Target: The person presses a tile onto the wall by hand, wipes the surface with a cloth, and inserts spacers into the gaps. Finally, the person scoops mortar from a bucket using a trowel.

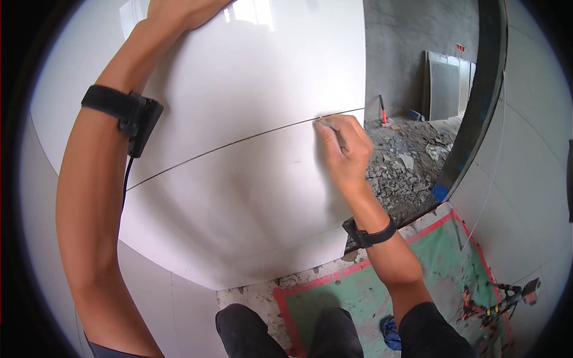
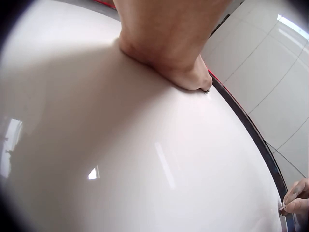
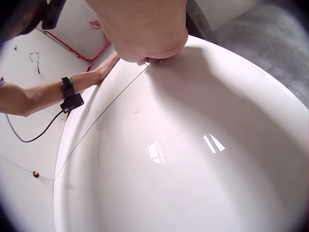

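A large glossy white upper tile [image 1: 286,65] stands above a white lower tile [image 1: 268,203], with a thin dark seam [image 1: 230,144] between them. My left hand [image 1: 194,11] rests on the face of the upper tile, partly out of the head view. In the left wrist view its fingers are mostly hidden behind the wrist. At the right part of the seam, my right hand [image 1: 349,143] has thumb and fingers pinched together. The left wrist view shows a small white piece [image 2: 282,207] between these fingertips, too small to name.
Right of the tiles, a doorway opens onto rubble [image 1: 397,179], a red-handled tool [image 1: 383,110] and leaning panels [image 1: 447,86]. A green mat [image 1: 358,292] with red tape edges covers the floor. Tools [image 1: 495,304] lie at the lower right. A cable [image 1: 127,179] hangs from the left wrist camera.
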`<state>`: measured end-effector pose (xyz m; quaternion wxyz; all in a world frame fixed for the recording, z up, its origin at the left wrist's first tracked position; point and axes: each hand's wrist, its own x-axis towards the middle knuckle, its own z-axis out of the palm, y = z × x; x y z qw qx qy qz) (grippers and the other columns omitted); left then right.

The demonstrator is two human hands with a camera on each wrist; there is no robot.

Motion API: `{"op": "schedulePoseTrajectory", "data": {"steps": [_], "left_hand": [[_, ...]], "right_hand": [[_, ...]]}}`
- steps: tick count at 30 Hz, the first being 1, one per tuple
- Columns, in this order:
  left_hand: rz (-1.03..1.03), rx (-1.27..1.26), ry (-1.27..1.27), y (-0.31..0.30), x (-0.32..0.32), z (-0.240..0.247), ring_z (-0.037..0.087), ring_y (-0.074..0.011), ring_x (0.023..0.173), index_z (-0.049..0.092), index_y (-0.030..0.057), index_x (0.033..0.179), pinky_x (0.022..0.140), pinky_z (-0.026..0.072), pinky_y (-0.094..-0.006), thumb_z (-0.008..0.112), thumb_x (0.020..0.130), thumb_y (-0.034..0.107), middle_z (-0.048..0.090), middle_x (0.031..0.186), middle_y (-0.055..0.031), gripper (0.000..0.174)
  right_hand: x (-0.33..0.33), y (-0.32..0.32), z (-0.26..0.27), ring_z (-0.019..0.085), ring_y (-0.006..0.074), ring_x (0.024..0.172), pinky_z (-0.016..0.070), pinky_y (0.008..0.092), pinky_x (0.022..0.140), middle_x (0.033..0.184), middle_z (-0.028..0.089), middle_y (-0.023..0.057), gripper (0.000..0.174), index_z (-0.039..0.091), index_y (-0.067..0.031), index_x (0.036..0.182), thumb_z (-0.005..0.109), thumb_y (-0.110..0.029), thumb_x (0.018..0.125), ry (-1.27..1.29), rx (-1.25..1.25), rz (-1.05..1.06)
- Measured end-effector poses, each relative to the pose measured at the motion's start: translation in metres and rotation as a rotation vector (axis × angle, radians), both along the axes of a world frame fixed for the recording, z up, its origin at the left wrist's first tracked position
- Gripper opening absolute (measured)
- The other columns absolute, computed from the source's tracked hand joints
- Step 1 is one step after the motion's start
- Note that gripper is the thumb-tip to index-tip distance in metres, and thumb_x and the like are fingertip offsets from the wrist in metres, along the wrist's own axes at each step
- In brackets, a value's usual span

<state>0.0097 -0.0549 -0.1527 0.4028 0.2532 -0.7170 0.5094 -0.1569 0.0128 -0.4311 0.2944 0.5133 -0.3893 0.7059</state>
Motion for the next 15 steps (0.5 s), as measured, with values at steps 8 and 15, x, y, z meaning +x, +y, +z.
{"op": "schedulePoseTrajectory", "data": {"steps": [8, 15], "left_hand": [[-0.008, -0.04, -0.001, 0.008, 0.002, -0.005, 0.013, -0.0329, 0.152, 0.042, 0.0291, 0.151, 0.124, 0.0051, -0.0555, 0.049, 0.095, 0.054, 0.02, 0.165, -0.0103, 0.062], [-0.002, -0.035, -0.008, -0.002, 0.002, 0.003, 0.013, -0.033, 0.152, 0.043, 0.029, 0.151, 0.124, 0.0052, -0.0554, 0.048, 0.095, 0.054, 0.021, 0.165, -0.0105, 0.061]], "right_hand": [[-0.006, 0.002, 0.005, 0.066, 0.0264, 0.074, 0.052, 0.0329, 0.066, 0.085, 0.069, 0.0097, 0.009, 0.069, -0.0015, 0.085, 0.076, -0.002, 0.08, 0.092, 0.056, -0.093], [-0.008, -0.002, 0.012, 0.065, 0.0253, 0.075, 0.0501, 0.035, 0.065, 0.084, 0.067, 0.0064, 0.012, 0.069, -0.0051, 0.088, 0.076, -0.003, 0.079, 0.217, 0.016, -0.155]]}}
